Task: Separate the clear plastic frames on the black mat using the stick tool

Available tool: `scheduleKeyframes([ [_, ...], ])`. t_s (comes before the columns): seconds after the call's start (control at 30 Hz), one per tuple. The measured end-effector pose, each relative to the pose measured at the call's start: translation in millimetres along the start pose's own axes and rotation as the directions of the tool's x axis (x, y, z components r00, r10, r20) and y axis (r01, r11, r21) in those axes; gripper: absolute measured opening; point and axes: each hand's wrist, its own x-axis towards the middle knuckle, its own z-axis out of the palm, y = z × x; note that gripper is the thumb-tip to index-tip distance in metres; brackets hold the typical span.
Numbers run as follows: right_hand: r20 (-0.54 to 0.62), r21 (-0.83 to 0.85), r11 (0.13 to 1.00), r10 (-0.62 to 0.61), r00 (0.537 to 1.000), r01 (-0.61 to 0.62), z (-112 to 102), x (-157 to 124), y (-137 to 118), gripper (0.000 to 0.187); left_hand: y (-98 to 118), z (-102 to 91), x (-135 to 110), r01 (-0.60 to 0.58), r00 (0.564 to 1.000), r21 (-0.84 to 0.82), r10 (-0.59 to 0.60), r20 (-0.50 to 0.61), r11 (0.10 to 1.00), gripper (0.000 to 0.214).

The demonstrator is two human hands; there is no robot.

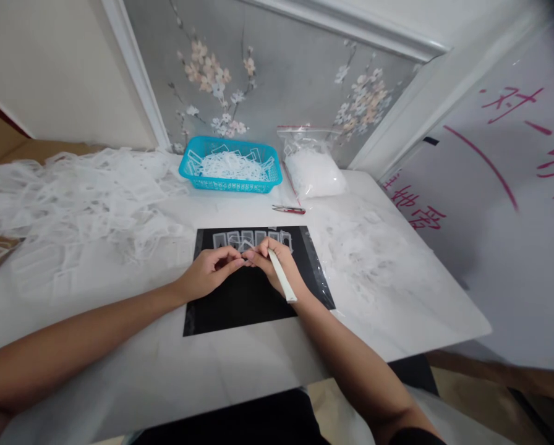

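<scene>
Over a black mat (244, 303), both hands meet fingertip to fingertip. My left hand (205, 272) is closed in a pinch, thumb against fingers; whatever it grips is too small to make out. A long white flat-handled tool (282, 278) lies in my right hand (287, 262), its handle slanting back over the wrist and its working end hidden by the fingers. That hand's thumb and fingers press close to the left fingertips. Just beyond the hands, several clear plastic rectangular pieces (259, 238) form a row along the mat's far edge, partly covered by the fingers.
A blue basket (233, 185) holds thin white plastic frames. To its right are a zip bag (315, 173) of white pieces and small red-handled snips (289, 210). Translucent frames (105, 191) heap on the left; clear pieces (365, 247) spread on the right. A whiteboard (481, 185) stands at right.
</scene>
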Motion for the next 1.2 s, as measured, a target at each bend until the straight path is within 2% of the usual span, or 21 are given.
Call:
scheduleKeyframes([
  [0.2, 0.008, -0.057, 0.998, 0.021, 1.000, -0.021, -2, 1, 4, 0.043, 0, 1.3, 0, 0.004, 1.000, 0.013, -0.004, 0.006, 1.000, 0.029],
  [0.4, 0.026, -0.225, 0.974, -0.031, 0.999, 0.036, -4, 1, 12, 0.037, -5, 1.4, 2, -0.029, 1.000, 0.038, 0.029, -0.004, 0.999, 0.029],
  [0.6, 0.042, -0.151, 0.988, -0.016, 0.999, 0.022, -4, 2, 15, 0.038, -9, 1.2, 2, -0.051, 0.999, 0.073, 0.050, 0.005, 0.996, 0.029],
  [0.83, 0.034, -0.126, 0.992, -0.009, 0.999, 0.013, -4, 3, 19, 0.036, -6, 0.9, 3, -0.023, 1.000, 0.085, 0.021, 0.017, 0.996, 0.029],
  [1.2, 0.024, -0.288, 0.957, -0.028, 0.999, 0.034, -4, 2, 16, 0.033, -7, 0.8, 3, -0.036, 0.999, 0.107, 0.032, 0.038, 0.994, 0.030],
])
